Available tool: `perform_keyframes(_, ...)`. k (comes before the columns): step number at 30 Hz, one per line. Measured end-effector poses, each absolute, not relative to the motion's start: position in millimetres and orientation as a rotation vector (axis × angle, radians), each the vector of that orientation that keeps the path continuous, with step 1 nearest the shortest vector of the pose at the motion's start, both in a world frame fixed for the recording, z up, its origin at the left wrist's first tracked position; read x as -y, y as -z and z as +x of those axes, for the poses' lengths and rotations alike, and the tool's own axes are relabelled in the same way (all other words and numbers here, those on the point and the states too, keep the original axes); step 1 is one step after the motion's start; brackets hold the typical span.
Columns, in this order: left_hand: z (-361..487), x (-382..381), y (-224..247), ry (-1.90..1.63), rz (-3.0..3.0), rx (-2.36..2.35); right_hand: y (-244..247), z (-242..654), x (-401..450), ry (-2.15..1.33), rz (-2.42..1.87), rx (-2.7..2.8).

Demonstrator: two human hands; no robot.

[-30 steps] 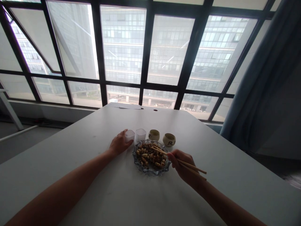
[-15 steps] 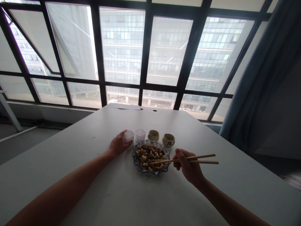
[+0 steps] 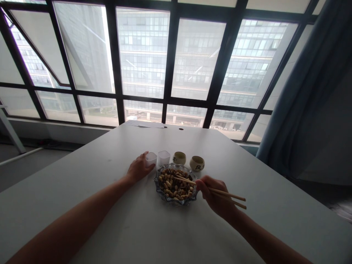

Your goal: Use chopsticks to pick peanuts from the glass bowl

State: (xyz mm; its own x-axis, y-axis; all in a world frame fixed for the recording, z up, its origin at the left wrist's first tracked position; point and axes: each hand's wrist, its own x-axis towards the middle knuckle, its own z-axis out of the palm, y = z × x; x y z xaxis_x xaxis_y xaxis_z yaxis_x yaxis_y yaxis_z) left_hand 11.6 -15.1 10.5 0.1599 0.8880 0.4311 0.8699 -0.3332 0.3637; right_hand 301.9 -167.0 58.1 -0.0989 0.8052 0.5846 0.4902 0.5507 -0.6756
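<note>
A scalloped glass bowl (image 3: 176, 202) stands on the table, filled with nuts (image 3: 176, 193), some pale like peanuts and others dark. My right hand (image 3: 216, 192) grips a pair of wooden chopsticks (image 3: 230, 194), their tips among the nuts near the bowl's middle. To the bowl's upper left, my left hand (image 3: 139, 169) is wrapped round the near left side of a small translucent plastic cup (image 3: 151, 159), thumb in front and fingers behind. A second translucent cup (image 3: 164, 158) is right beside it. Two cream ceramic cups with dark characters, a left one (image 3: 179, 158) and a right one (image 3: 197, 164), complete the row.
The white table (image 3: 115, 227) reaches toward a large framed window (image 3: 143, 55). Sheets of paper (image 3: 144, 124) lie at its far edge, near two dark round holes. A blue curtain (image 3: 288, 110) hangs at the right.
My right hand has shifted slightly left, and the chopsticks have swung so their tips sit farther back in the bowl and their rear ends lower. My left hand stays put on the cup.
</note>
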Motion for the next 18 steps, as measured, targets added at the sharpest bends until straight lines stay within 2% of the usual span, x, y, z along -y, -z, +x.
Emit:
perform_keyframes(5,11,13,-8,-0.943,2.365,-1.784,-63,313,167,-0.158,-1.17,1.678)
perform_keyframes(11,11,11,-6,-0.954,2.365,-1.783,-56,301,172,0.124,-1.095,2.026)
perform_keyframes(15,11,11,-6,-0.967,2.386,-1.776,-49,289,176,-0.016,-1.047,1.974)
perform_keyframes(18,10,11,-5,-0.96,2.393,-1.779,-47,285,177,-0.322,-1.061,1.834)
